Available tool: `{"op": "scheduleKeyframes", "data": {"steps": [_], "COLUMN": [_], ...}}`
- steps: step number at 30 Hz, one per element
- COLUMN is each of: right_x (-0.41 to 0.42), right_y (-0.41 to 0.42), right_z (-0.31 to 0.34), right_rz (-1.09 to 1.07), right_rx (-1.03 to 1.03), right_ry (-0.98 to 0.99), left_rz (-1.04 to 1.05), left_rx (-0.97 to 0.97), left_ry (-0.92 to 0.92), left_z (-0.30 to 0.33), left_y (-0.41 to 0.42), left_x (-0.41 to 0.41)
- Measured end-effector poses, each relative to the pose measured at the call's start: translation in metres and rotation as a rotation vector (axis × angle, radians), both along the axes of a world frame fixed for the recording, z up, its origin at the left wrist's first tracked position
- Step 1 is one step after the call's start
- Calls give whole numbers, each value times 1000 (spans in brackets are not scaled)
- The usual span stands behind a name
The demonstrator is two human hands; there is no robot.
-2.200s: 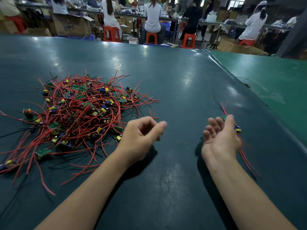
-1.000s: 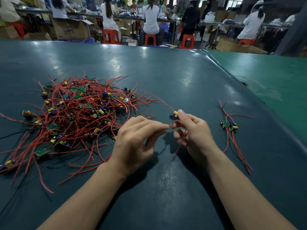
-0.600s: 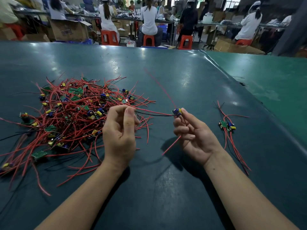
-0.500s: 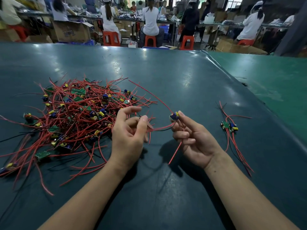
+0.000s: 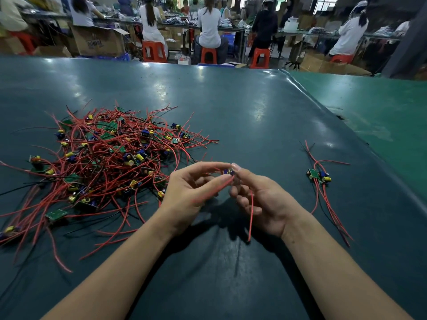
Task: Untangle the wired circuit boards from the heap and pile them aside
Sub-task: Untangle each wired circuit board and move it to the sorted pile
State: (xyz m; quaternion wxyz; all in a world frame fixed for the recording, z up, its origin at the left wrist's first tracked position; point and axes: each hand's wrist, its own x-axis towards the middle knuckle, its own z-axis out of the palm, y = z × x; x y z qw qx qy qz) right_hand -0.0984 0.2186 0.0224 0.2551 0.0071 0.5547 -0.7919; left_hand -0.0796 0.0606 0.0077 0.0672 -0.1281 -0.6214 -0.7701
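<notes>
Both hands up over dark table (image 5: 254, 107), close together. Right hand (image 5: 263, 199) pinches small board (image 5: 228, 172) at fingertips; one red wire (image 5: 250, 218) hangs down past palm. Left hand (image 5: 191, 192) pinches another red wire from same board, fingers curled. Big heap (image 5: 111, 162) of red wires and boards lies left of hands. Small pile (image 5: 320, 177) lies right, well apart.
</notes>
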Motion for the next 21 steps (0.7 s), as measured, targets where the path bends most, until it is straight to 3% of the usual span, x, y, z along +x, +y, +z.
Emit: {"op": "scheduleKeyframes", "data": {"steps": [4,8,13,15,19,21], "right_x": [0,8,5,6,7,6], "right_y": [-4,-11,-11,-10,-9,-9], "right_z": [-2,-8,-12,-12,-10,-9], "right_rz": [-146,-133,-401,-420,-352,-358], "right_rx": [8,96,421,385,347,386], "right_ry": [101,450,904,913,754,785], "left_rz": [94,152,142,151,151,166], "left_rx": [75,45,29,22,-100,-161], "left_ry": [14,5,-22,-17,8,31], "left_z": [-1,0,3,3,2,2], "left_y": [-2,-3,1,2,2,2], "left_x": [-5,-6,-2,-3,-2,-2]}}
